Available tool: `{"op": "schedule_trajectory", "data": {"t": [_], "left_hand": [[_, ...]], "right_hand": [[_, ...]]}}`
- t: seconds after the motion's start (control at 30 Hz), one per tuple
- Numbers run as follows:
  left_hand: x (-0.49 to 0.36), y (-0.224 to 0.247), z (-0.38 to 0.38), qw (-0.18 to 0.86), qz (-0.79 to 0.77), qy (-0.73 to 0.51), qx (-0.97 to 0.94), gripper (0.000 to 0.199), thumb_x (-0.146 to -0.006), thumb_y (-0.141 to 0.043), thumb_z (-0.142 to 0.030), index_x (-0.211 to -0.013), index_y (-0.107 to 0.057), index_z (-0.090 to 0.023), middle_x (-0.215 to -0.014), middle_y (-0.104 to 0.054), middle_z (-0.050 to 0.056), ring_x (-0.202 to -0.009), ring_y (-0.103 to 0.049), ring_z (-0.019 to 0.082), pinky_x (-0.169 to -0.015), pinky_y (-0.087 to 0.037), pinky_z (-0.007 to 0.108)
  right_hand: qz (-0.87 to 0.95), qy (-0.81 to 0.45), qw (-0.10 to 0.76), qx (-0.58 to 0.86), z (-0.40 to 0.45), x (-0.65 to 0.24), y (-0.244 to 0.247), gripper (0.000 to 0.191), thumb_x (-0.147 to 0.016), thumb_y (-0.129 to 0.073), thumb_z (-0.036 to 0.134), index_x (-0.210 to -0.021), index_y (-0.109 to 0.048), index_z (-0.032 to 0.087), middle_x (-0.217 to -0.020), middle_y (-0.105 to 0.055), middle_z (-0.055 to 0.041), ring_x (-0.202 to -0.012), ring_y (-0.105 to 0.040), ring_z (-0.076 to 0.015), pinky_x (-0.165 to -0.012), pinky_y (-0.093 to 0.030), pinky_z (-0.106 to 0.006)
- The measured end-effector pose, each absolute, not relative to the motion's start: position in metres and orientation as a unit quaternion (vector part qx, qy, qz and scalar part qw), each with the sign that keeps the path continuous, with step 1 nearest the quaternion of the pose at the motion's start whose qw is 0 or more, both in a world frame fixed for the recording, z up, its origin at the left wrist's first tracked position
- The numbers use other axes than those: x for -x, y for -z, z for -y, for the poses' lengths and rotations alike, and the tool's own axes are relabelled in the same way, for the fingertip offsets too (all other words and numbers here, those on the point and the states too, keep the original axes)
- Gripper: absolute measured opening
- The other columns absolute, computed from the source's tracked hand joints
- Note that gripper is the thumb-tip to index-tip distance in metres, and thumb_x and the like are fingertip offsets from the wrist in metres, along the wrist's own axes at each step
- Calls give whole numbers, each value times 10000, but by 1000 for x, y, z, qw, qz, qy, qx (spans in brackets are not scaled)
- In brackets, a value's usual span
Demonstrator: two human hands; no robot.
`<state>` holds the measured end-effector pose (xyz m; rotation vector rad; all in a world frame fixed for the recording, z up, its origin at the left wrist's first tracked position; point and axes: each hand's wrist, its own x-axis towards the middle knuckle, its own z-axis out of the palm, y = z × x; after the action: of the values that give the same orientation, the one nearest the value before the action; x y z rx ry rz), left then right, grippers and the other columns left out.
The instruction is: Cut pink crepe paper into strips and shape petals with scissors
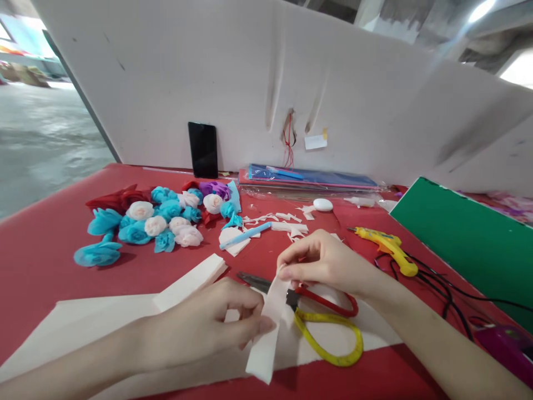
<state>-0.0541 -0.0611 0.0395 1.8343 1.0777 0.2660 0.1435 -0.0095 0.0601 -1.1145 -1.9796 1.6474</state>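
A narrow strip of cream crepe paper (272,314) hangs between my two hands. My right hand (316,258) pinches its upper end between thumb and fingers. Lower down, my left hand (237,316) grips the strip's left edge with thumb and forefinger. Behind the strip lie scissors (328,328) with one red and one yellow handle, their dark blades pointing left. Under the scissors and my hands, a large cream paper sheet (104,316) is spread on the red tabletop, with a folded strip on its left part.
Blue, white, red and purple paper flowers (166,216) are heaped at the left. A yellow glue gun (387,247) with black cord lies right, near a green board (466,250). Paper scraps and a blue stick (245,235) lie ahead; a phone (203,150) leans on the white panel.
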Motion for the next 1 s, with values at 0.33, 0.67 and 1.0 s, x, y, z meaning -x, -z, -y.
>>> {"op": "schedule_trajectory", "data": {"t": [0.33, 0.67, 1.0], "left_hand": [[57, -39, 66, 471, -473, -139, -731, 341, -828, -454, -479, -773, -661, -214, -725, -616, -9, -670, -530, 159, -643, -413, 214], [55, -23, 64, 444, -472, -192, -737, 429, -893, -332, -482, -595, -431, -190, -560, -352, -44, -548, -348, 114, -512, -298, 216], [58, -23, 63, 367, -495, -292, -731, 369, -887, -307, -396, -574, -300, -201, -539, -252, -58, -493, -244, 92, -461, -238, 219]], "right_hand": [[711, -582, 151, 364, 8, -143, -61, 119, -763, -655, 254, -732, -667, 139, -638, -582, 20, -580, -485, -70, -533, -380, -182], [733, -536, 202, 367, 26, -129, -59, 69, -755, -635, 197, -715, -656, 146, -661, -607, 17, -629, -515, -88, -601, -414, -199], [652, -638, 249, 325, 32, -121, -49, 159, -769, -678, 285, -854, -620, 164, -747, -559, 25, -673, -495, -82, -614, -395, -186]]}}
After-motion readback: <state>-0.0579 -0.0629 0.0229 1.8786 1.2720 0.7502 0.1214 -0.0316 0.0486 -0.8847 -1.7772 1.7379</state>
